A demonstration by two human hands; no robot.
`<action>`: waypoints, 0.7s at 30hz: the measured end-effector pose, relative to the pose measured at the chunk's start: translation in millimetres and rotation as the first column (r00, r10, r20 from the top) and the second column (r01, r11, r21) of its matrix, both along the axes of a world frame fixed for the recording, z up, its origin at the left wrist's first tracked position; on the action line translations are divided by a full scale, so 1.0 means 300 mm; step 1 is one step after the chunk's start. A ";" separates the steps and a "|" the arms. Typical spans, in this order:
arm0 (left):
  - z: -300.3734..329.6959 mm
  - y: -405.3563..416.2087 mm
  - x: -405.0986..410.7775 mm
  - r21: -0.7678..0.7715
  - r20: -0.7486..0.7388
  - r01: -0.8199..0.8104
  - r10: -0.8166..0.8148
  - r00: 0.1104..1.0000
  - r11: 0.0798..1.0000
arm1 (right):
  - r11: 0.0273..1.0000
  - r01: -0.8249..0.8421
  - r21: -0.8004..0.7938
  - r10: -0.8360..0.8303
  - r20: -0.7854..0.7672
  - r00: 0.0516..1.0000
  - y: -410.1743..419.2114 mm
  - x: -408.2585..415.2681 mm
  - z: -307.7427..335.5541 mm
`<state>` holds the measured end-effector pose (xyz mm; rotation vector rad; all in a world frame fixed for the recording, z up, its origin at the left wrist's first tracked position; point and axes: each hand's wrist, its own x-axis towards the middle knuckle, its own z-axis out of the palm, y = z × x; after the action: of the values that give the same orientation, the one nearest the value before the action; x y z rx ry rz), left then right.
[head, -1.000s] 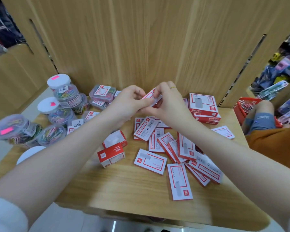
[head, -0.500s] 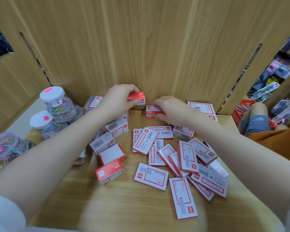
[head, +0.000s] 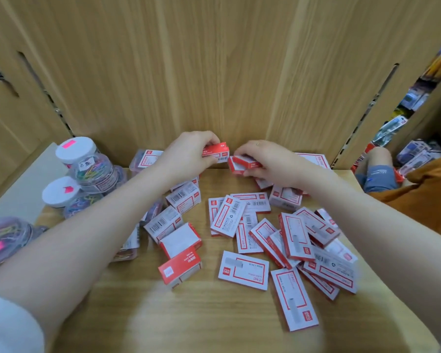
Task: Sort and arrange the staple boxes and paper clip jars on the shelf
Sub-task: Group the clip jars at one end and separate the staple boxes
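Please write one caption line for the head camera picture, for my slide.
Both hands, left and right, each grip a red staple box at the shelf's back panel.

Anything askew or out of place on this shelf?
Yes. Flat staple boxes lie scattered and overlapping at mixed angles on the shelf. One paper clip jar at far left lies on its side. No damage visible.
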<state>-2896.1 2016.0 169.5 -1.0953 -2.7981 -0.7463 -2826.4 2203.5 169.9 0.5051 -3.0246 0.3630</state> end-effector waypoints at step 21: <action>-0.010 0.020 0.101 -0.309 -0.190 0.138 -0.203 0.961 0.941 | 0.975 0.224 -0.011 -0.221 -0.199 0.955 0.098 0.123 0.071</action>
<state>-2865.8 2022.1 166.3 -1.3863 -2.7030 -0.1991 -2789.4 2232.8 191.3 0.1834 -2.8490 0.2633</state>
